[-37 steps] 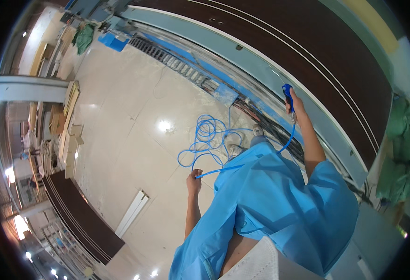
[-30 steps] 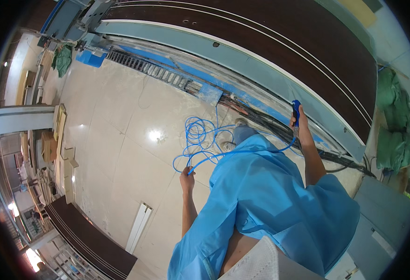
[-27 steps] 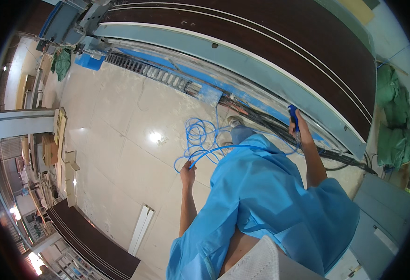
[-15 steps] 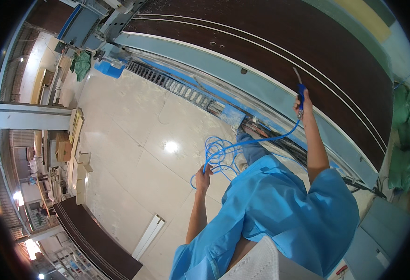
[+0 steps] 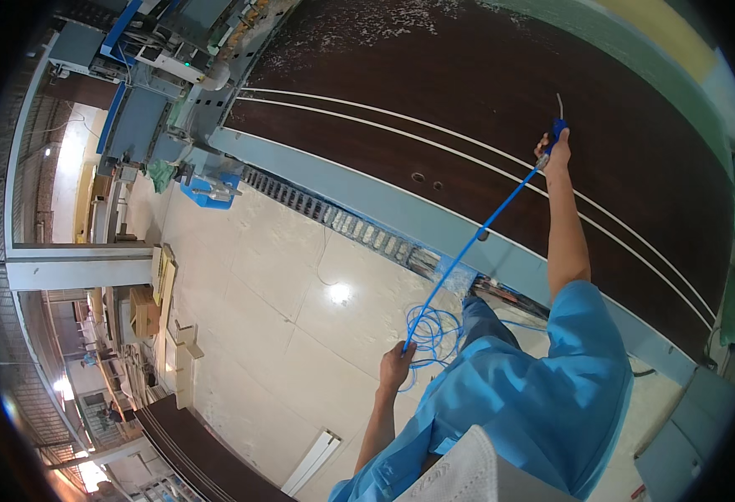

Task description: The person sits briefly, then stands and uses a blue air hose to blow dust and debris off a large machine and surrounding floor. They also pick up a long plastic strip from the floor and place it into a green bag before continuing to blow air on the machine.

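Note:
My right hand (image 5: pixel 557 149) is wrapped round a blue air blow gun (image 5: pixel 558 128), held above the dark brown panel (image 5: pixel 367 63). The gun's thin bent metal nozzle points toward the panel's far side. From the gun a blue air hose (image 5: pixel 486 226) runs taut down to my left hand (image 5: pixel 395 368), which is closed round it. More hose hangs in loose coils beside the left hand, over the floor. Two white lines run along the panel, and pale dust or chips are scattered on its far part.
A grey-blue machine bed edge (image 5: pixel 334 180) and a dusty cable chain (image 5: pixel 300 205) run along the panel's near side. Machine parts (image 5: pixel 162 63) stand at the far left. On the tiled floor lies a white strip (image 5: pixel 311 462); another dark panel (image 5: pixel 196 448) is at lower left.
My right hand has moved farther out over the panel with the blow gun. The hose between my hands has gone from slack to taut. My view has shifted, showing more of the machine.

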`<state>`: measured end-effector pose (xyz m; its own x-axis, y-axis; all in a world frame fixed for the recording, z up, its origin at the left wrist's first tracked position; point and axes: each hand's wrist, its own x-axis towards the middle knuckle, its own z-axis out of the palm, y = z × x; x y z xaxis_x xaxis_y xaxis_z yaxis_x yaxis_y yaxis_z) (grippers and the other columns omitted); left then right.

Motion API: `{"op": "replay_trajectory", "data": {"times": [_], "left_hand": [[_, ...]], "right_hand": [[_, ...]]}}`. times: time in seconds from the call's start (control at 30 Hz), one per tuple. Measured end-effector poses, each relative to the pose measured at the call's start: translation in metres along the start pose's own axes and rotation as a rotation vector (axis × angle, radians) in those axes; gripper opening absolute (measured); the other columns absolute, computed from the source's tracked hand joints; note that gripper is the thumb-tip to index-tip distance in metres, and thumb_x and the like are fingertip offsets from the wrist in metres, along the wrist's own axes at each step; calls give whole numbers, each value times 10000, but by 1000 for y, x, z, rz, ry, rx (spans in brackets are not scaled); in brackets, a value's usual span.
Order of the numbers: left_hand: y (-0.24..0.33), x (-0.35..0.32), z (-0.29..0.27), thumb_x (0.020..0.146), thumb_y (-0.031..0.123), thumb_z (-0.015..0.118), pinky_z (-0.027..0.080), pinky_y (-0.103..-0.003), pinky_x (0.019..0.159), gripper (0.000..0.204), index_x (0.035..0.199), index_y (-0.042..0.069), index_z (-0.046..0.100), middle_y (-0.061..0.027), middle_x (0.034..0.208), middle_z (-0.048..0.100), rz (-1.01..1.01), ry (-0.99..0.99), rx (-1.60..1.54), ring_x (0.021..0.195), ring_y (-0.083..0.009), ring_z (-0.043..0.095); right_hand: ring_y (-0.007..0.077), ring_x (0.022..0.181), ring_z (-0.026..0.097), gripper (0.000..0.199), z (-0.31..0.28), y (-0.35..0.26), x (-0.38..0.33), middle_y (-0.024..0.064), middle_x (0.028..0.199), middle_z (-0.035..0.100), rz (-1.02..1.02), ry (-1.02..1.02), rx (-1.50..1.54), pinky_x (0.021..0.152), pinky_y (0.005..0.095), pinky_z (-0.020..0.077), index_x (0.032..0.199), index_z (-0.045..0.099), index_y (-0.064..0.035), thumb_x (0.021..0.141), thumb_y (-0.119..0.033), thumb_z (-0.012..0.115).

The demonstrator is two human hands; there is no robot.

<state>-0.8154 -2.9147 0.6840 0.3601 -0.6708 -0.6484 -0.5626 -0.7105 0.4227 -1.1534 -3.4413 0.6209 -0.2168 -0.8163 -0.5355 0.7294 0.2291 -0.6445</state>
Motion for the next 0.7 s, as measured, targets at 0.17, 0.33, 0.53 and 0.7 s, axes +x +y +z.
{"op": "replay_trajectory", "data": {"times": [0.17,0.33,0.53,0.7], "left_hand": [[43,42,-32,979,424,507,501,-445,672,395,961,75,690,-195,797,683,130,90,-133,785,-387,669],[41,61,-75,955,340,551,497,-443,655,300,958,73,689,-196,802,682,2,160,-42,775,-379,667],[42,68,-96,982,352,506,481,-427,622,336,955,68,684,-199,746,662,-91,224,-89,711,-366,659],[56,71,-88,990,375,490,467,-421,596,368,959,62,681,-187,687,635,-88,274,-169,670,-341,658]], "right_hand": [[158,431,480,630,79,35,57,5,538,490,230,-135,-207,412,311,415,776,566,-77,905,-685,465],[136,397,482,626,154,96,57,-11,521,489,366,-456,-690,392,287,440,738,573,-87,866,-698,528],[171,404,504,628,240,157,64,26,529,502,296,-404,-578,384,312,433,735,562,-70,929,-657,449],[221,435,524,635,305,203,85,54,547,510,242,-215,-167,394,339,422,747,536,-64,961,-640,376]]}}
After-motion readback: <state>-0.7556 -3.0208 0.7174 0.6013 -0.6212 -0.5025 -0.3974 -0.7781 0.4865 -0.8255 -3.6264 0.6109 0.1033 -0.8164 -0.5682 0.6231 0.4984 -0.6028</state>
